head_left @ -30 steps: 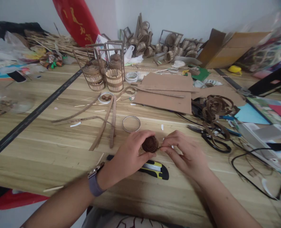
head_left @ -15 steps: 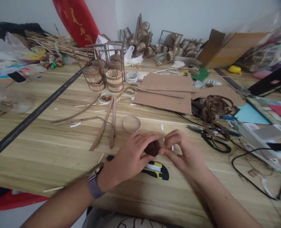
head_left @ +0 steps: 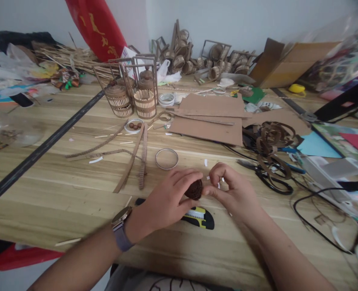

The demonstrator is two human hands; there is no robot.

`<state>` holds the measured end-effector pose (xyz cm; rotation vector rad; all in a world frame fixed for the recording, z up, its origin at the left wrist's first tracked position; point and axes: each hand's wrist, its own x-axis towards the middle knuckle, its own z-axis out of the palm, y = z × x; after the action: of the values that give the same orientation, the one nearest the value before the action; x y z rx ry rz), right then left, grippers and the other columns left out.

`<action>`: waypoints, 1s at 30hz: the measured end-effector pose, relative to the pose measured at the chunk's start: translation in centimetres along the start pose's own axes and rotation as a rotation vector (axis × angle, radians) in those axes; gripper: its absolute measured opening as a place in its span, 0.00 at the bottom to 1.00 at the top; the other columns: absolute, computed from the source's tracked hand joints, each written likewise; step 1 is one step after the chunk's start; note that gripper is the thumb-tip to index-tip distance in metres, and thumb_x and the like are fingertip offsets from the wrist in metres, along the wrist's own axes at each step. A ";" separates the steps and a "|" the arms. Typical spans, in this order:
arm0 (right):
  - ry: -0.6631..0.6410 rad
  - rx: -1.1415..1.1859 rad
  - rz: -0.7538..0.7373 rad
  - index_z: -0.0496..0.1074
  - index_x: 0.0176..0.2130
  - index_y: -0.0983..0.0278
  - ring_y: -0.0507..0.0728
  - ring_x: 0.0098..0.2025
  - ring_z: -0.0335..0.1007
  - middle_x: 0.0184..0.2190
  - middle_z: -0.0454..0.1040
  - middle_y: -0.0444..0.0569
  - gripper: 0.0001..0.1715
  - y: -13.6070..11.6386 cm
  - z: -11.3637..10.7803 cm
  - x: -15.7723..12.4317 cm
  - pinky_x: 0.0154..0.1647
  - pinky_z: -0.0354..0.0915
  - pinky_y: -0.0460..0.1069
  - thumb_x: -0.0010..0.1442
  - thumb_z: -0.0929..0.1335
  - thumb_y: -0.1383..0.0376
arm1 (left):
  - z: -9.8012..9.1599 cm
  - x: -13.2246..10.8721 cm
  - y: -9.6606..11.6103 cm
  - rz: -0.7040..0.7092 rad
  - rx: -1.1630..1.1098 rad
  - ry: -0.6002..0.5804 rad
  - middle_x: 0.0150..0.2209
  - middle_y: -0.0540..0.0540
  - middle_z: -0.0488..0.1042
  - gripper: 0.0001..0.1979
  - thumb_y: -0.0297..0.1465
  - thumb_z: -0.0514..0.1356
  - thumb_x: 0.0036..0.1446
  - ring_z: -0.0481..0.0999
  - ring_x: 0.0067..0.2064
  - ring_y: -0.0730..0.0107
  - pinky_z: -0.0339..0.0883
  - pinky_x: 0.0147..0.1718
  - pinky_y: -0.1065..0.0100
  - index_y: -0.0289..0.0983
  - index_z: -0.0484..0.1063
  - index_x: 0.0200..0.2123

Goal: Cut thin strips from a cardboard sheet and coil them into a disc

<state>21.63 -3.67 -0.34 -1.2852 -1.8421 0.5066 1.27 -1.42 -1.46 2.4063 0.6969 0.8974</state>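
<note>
My left hand (head_left: 168, 194), with a watch on its wrist, is wrapped round a small dark brown coil (head_left: 194, 190) that looks like tightly wound corrugated paper strip. At the coil's right edge is my right hand (head_left: 231, 192), its thumb and bent index finger close together in a pinch. Whatever lies between those fingertips is too small to make out. A yellow and black utility knife (head_left: 201, 218) lies on the table beneath my left hand, partly covered by it. Just beyond the hands rests a thin ring (head_left: 166, 159).
Brown paper strips (head_left: 130, 161) lie to the left, near a ring holding brown beads (head_left: 135, 126). Small lidded baskets in frames (head_left: 145, 101) stand behind. Cardboard sheets (head_left: 209, 125) lie centrally. Scissors (head_left: 272, 180), coiled strips (head_left: 277, 137) and a black cable (head_left: 302, 218) are on the right.
The coil has tilted slightly in my left hand, so its flat top shows less. My right hand has shifted slightly, its index finger more curled. The things on the table stay put.
</note>
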 end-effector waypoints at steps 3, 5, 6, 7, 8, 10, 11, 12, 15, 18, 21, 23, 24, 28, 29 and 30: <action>0.038 0.042 -0.027 0.61 0.25 0.60 0.51 0.24 0.62 0.22 0.65 0.40 0.24 0.2 0.3 -0.1 0.25 0.61 0.46 0.58 0.71 0.48 | -0.3 0.2 0.3 -0.064 -0.160 0.000 0.56 0.39 0.73 0.24 0.37 0.66 0.58 0.71 0.58 0.57 0.66 0.58 0.56 0.39 0.66 0.56; 0.051 0.052 -0.045 0.62 0.25 0.60 0.51 0.24 0.62 0.21 0.65 0.40 0.24 0.3 0.5 -0.1 0.25 0.61 0.46 0.58 0.72 0.48 | -0.5 0.2 0.4 -0.131 -0.242 -0.010 0.54 0.41 0.75 0.23 0.36 0.67 0.57 0.74 0.54 0.59 0.67 0.55 0.59 0.39 0.68 0.54; 0.057 0.052 -0.054 0.62 0.25 0.60 0.51 0.24 0.62 0.21 0.65 0.40 0.24 0.3 0.6 -0.2 0.24 0.61 0.46 0.58 0.71 0.48 | -0.6 0.3 0.4 -0.172 -0.273 -0.019 0.51 0.42 0.76 0.23 0.35 0.68 0.56 0.75 0.52 0.60 0.68 0.53 0.60 0.39 0.68 0.53; 0.063 0.051 -0.066 0.63 0.25 0.60 0.51 0.23 0.62 0.21 0.66 0.40 0.24 0.4 0.6 -0.2 0.24 0.61 0.46 0.58 0.71 0.47 | -0.7 0.3 0.4 -0.217 -0.294 -0.032 0.49 0.43 0.77 0.22 0.34 0.68 0.56 0.76 0.49 0.61 0.69 0.52 0.61 0.39 0.69 0.53; 0.070 0.051 -0.080 0.63 0.26 0.60 0.51 0.23 0.62 0.22 0.66 0.41 0.25 0.4 0.6 -0.2 0.24 0.61 0.46 0.58 0.70 0.45 | -0.9 0.4 0.3 -0.268 -0.298 -0.048 0.46 0.44 0.77 0.22 0.33 0.68 0.55 0.77 0.47 0.61 0.70 0.50 0.61 0.38 0.70 0.53; 0.071 0.045 -0.101 0.65 0.27 0.60 0.51 0.23 0.63 0.22 0.68 0.41 0.25 0.4 0.6 -0.2 0.24 0.61 0.47 0.60 0.67 0.44 | -1.2 0.5 0.0 -0.386 -0.245 -0.073 0.46 0.42 0.78 0.24 0.31 0.68 0.54 0.77 0.47 0.59 0.71 0.49 0.60 0.37 0.69 0.54; 0.064 0.030 -0.103 0.65 0.28 0.60 0.52 0.24 0.64 0.22 0.68 0.42 0.24 0.4 0.6 -0.2 0.24 0.61 0.46 0.61 0.67 0.44 | -1.5 0.6 -0.2 -0.445 -0.192 -0.083 0.47 0.41 0.77 0.26 0.32 0.68 0.54 0.77 0.48 0.57 0.71 0.49 0.58 0.36 0.68 0.55; 0.048 0.007 -0.100 0.66 0.28 0.60 0.52 0.24 0.65 0.22 0.69 0.42 0.23 0.3 0.6 -0.3 0.24 0.62 0.46 0.62 0.66 0.45 | -1.8 0.7 -0.3 -0.497 -0.128 -0.090 0.50 0.39 0.77 0.28 0.32 0.68 0.54 0.77 0.50 0.54 0.70 0.49 0.56 0.35 0.67 0.57; -0.021 -0.071 -0.084 0.67 0.29 0.61 0.51 0.24 0.67 0.23 0.72 0.43 0.19 0.3 0.6 -0.4 0.23 0.61 0.45 0.64 0.67 0.51 | -2.9 1.0 -1.0 -0.553 0.117 -0.114 0.50 0.37 0.77 0.24 0.35 0.66 0.56 0.75 0.51 0.50 0.69 0.49 0.53 0.34 0.68 0.54; -0.086 -0.120 -0.120 0.68 0.29 0.61 0.51 0.25 0.68 0.24 0.73 0.43 0.17 0.3 0.7 -0.4 0.24 0.62 0.45 0.66 0.66 0.55 | -3.9 1.1 -1.7 -0.561 0.422 -0.108 0.43 0.39 0.78 0.14 0.35 0.64 0.59 0.76 0.48 0.50 0.70 0.46 0.56 0.34 0.70 0.46; -0.115 -0.143 -0.184 0.69 0.30 0.61 0.51 0.26 0.70 0.24 0.74 0.44 0.16 0.4 0.9 -0.5 0.26 0.63 0.46 0.67 0.65 0.57 | -4.5 0.9 -2.6 -0.610 0.659 -0.116 0.44 0.37 0.77 0.14 0.37 0.62 0.61 0.77 0.46 0.49 0.70 0.41 0.59 0.33 0.69 0.45; -0.122 -0.155 -0.214 0.70 0.31 0.61 0.52 0.26 0.71 0.25 0.74 0.45 0.15 0.5 1.0 -0.5 0.27 0.64 0.46 0.68 0.65 0.58 | -4.6 0.7 -3.1 -0.657 0.700 -0.170 0.41 0.37 0.78 0.15 0.39 0.61 0.61 0.79 0.43 0.49 0.70 0.37 0.60 0.33 0.68 0.43; -0.126 -0.163 -0.223 0.70 0.31 0.61 0.52 0.27 0.71 0.25 0.74 0.45 0.15 0.6 1.0 -0.6 0.28 0.64 0.46 0.68 0.65 0.58 | -4.6 0.7 -3.3 -0.680 0.697 -0.191 0.39 0.37 0.78 0.15 0.40 0.61 0.61 0.79 0.41 0.49 0.70 0.35 0.60 0.33 0.68 0.42; -0.128 -0.190 -0.258 0.70 0.32 0.61 0.52 0.27 0.71 0.25 0.74 0.45 0.13 0.7 1.0 -0.6 0.28 0.66 0.47 0.68 0.64 0.59 | -4.3 0.8 -3.4 -0.684 0.699 -0.112 0.32 0.40 0.78 0.15 0.40 0.62 0.60 0.80 0.36 0.50 0.70 0.32 0.61 0.34 0.68 0.41; -0.124 -0.194 -0.267 0.70 0.32 0.61 0.52 0.27 0.71 0.25 0.74 0.44 0.13 0.8 1.0 -0.6 0.28 0.65 0.47 0.68 0.64 0.60 | -4.2 0.8 -3.3 -0.638 0.701 -0.038 0.33 0.39 0.78 0.15 0.40 0.62 0.60 0.80 0.37 0.50 0.71 0.33 0.60 0.34 0.68 0.42; -0.113 -0.198 -0.277 0.69 0.33 0.61 0.52 0.26 0.71 0.24 0.74 0.44 0.12 0.8 0.9 -0.6 0.28 0.65 0.47 0.68 0.64 0.61 | -4.1 0.7 -3.1 -0.561 0.694 0.055 0.35 0.38 0.78 0.16 0.39 0.62 0.60 0.80 0.39 0.50 0.71 0.35 0.60 0.34 0.68 0.44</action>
<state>21.42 -3.76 -1.65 -1.1203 -2.1684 0.2566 -2.05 2.39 -0.17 2.4920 1.8315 0.5295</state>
